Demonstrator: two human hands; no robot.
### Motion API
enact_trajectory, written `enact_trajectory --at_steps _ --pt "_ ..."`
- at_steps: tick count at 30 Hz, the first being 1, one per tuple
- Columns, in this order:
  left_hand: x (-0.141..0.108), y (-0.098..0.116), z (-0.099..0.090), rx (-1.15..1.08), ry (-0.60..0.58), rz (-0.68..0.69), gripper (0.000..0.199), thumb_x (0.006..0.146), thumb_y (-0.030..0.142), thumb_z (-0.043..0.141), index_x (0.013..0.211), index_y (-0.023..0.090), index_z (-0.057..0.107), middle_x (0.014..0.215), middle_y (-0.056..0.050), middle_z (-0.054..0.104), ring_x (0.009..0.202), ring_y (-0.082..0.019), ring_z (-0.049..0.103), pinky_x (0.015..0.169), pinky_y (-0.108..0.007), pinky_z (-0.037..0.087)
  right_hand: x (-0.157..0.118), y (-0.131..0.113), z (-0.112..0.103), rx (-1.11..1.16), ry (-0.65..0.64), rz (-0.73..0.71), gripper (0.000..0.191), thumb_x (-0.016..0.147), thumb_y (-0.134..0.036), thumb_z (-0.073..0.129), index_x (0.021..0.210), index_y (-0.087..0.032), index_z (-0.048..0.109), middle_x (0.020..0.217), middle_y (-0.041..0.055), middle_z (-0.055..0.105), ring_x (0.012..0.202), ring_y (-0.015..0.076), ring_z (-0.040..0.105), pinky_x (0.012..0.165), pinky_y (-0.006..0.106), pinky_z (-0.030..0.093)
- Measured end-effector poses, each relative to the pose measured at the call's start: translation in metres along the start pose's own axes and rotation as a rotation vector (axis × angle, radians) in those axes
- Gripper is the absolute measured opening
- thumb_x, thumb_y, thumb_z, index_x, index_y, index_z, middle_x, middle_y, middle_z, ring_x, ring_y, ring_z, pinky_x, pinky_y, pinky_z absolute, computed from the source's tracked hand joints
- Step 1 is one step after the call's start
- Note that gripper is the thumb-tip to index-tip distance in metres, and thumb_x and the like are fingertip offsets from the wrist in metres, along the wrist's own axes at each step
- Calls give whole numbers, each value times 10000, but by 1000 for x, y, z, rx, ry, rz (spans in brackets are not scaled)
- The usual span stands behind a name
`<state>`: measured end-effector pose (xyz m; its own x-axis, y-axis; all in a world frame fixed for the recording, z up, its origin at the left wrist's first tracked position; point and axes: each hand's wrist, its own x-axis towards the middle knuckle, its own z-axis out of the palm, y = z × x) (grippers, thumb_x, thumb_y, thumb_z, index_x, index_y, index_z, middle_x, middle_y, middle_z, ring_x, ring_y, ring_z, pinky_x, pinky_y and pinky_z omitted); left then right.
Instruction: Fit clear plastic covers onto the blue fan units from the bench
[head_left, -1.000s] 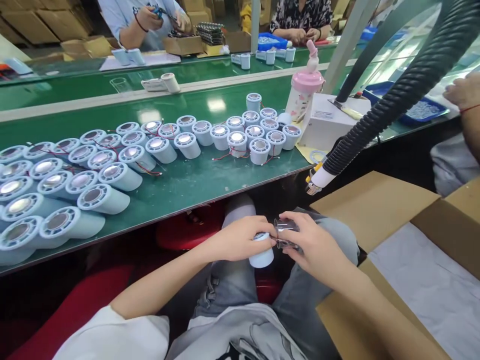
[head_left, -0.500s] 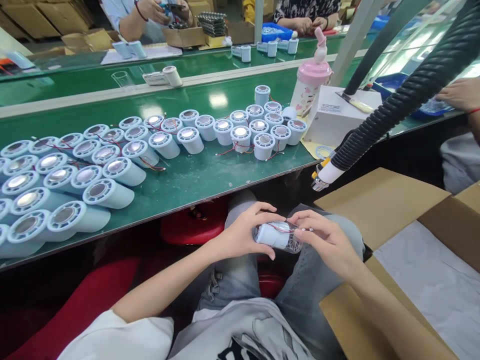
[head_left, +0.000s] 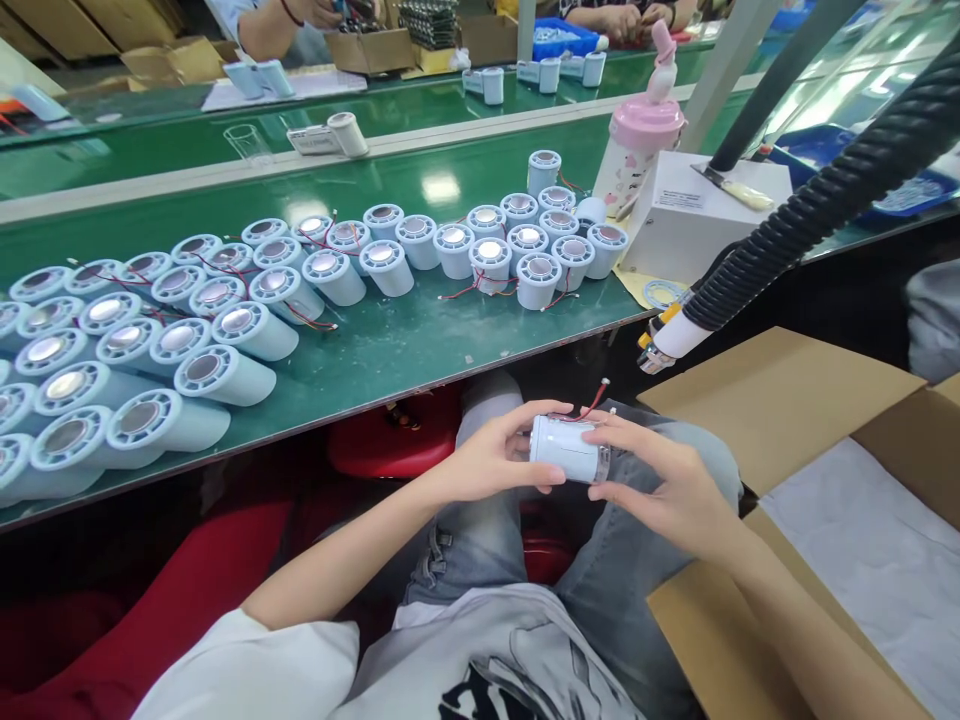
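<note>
Above my lap, a pale blue cylindrical housing (head_left: 564, 448) lies on its side between my two hands. My left hand (head_left: 510, 450) is closed around its left end, thumb along the lower side. At the other end, my right hand (head_left: 652, 470) grips a clear plastic rim (head_left: 603, 462) with thumb and fingers. Thin red and black wires (head_left: 596, 400) with a small white connector stick up from the housing's top side. Many similar blue housings (head_left: 225, 372) with round metallic centres stand in rows on the green bench (head_left: 390, 350) beyond my hands.
At the right is an open cardboard box (head_left: 780, 400) with a white liner. A black corrugated hose (head_left: 810, 200) with a metal tip hangs over the bench edge. Behind it stand a white metal box (head_left: 697, 215) and a pink-lidded cup (head_left: 637, 150). Co-workers' hands (head_left: 622, 22) show across the bench.
The housing has turned in my hands, so its wires now point up instead of lying along it to the right. The clear part now covers less of the visible side; my right fingers have spread around it.
</note>
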<state>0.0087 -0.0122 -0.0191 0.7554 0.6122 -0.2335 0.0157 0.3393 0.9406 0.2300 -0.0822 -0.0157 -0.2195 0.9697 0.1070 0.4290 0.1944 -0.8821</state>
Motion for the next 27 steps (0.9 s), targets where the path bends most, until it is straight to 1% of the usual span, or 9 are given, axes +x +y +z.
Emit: enact_trajectory --at_steps 2,3,6,8,14,18,21,24,27 --pt "-2 2 -1 2 -34 -15 733 721 291 757 1371 266 421 1301 -119 540 919 -185 630 693 -275 547 -2 2 1 75 -21 19 384 789 -221 710 1154 -269 601 1340 66 570 1229 278 537 1009 451 490" --pt "-3 4 -2 27 -44 -7 758 713 297 765 1384 272 414 1312 -116 539 928 -189 632 706 -277 545 -2 2 1 136 -41 46 393 788 -235 717 1158 -268 588 1340 69 566 1215 274 550 991 437 510" --pt "-6 8 -3 157 -37 58 801 667 287 803 1383 258 447 1306 -104 568 1059 -227 611 878 -320 516 -2 1 1 280 -83 122 414 781 -261 736 1162 -272 573 1322 70 566 1198 274 559 983 437 520" --pt "-8 11 -3 242 -29 109 795 657 287 812 1374 254 470 1329 -107 560 1145 -257 577 952 -355 490 -1 -1 0 342 -98 157 419 779 -265 742 1161 -273 571 1289 68 576 1194 274 557 976 439 523" --pt "-11 14 -4 416 -42 244 754 684 316 794 1369 281 482 1375 -100 530 1240 -269 517 988 -371 478 -2 -8 -2 519 -124 238 407 812 -255 726 1168 -286 532 1160 44 612 1054 198 613 886 338 551" --pt "-11 14 -6 481 -52 326 717 694 307 787 1352 278 505 1384 -100 528 1290 -281 473 1061 -418 413 -1 -7 -2 598 -161 296 401 829 -292 704 1175 -262 503 1090 62 631 943 194 637 796 322 552" --pt "-11 14 -7 506 -62 379 709 688 289 790 1342 285 515 1384 -96 532 1289 -276 478 1093 -434 374 -1 -6 -1 609 -159 345 406 829 -327 691 1173 -242 492 1080 78 635 891 196 642 762 323 547" --pt "-11 13 -7 518 -75 381 708 697 278 784 1348 288 506 1397 -96 520 1296 -276 471 1091 -434 377 -1 -6 1 660 -138 420 407 826 -376 681 1152 -233 483 1063 76 645 831 183 649 703 307 556" --pt "-12 14 -7 526 -85 383 717 704 252 780 1358 295 491 1403 -85 513 1300 -259 466 1098 -411 372 -1 -7 3 733 -117 485 410 812 -432 683 1107 -225 488 943 42 669 726 162 656 656 298 568"
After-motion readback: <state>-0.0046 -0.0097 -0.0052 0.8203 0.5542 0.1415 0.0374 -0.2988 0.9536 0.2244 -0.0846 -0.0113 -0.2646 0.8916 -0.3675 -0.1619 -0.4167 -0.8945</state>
